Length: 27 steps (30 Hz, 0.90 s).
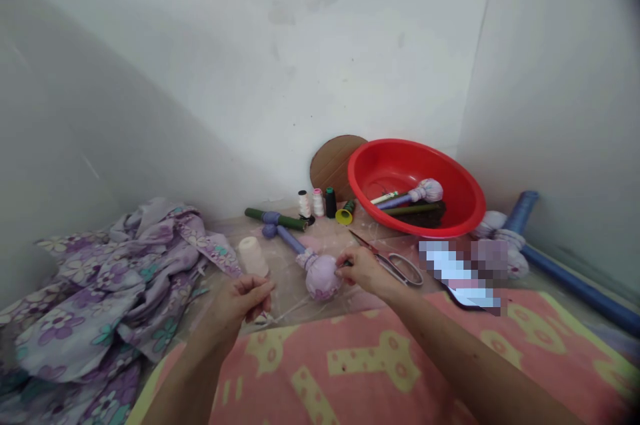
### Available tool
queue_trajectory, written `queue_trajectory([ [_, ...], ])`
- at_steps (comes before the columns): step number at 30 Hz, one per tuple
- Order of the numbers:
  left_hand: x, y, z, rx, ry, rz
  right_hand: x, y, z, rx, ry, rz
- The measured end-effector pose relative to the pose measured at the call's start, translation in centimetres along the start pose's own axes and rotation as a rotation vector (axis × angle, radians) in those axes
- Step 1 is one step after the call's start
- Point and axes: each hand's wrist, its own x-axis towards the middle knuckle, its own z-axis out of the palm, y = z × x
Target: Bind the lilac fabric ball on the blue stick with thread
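A lilac cloth-covered ball [323, 276] lies in front of me, its cloth gathered at the neck of a stick wrapped in purple [290, 239]. Beside the ball's right side, my right hand [361, 269] is closed in a pinch; a small dark bit shows at its fingertips, too small to name. To the left of the ball, my left hand [247, 300] is held apart from it, thumb and finger pressed together. What it pinches, if anything, I cannot make out. Just behind that hand stands a white spool [253, 256]. Scissors [395, 265] lie behind my right wrist.
A red basin [470, 208] leans at the back, holding another cloth-headed stick [425, 190]. Floral cloth [100, 305] is heaped at left. Several thread spools [318, 202] stand near the wall. A phone [463, 278] and blue rods [575, 282] lie at right. Pink patterned cloth [280, 372] covers the front.
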Motion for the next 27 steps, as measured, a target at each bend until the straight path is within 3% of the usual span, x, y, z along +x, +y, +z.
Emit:
queue_trajectory([
  [10,0.0,-0.2,-0.3,-0.016,0.055,0.006,0.1,0.6,0.0,-0.035,0.0,-0.099],
  [15,-0.4,-0.1,-1.7,-0.015,0.126,-0.004,-1.2,0.8,-0.8,-0.056,-0.03,-0.193],
  [18,-0.7,-0.4,-2.9,-0.031,0.174,0.009,-1.9,1.5,-1.5,-0.067,-0.034,-0.178],
  [23,-1.0,-1.6,-5.9,-0.032,0.347,-0.004,-2.8,1.9,-5.9,0.04,0.083,-0.103],
  [27,-1.3,-2.9,-9.8,0.044,0.53,0.016,-4.2,0.8,-11.5,0.582,0.279,-0.025],
])
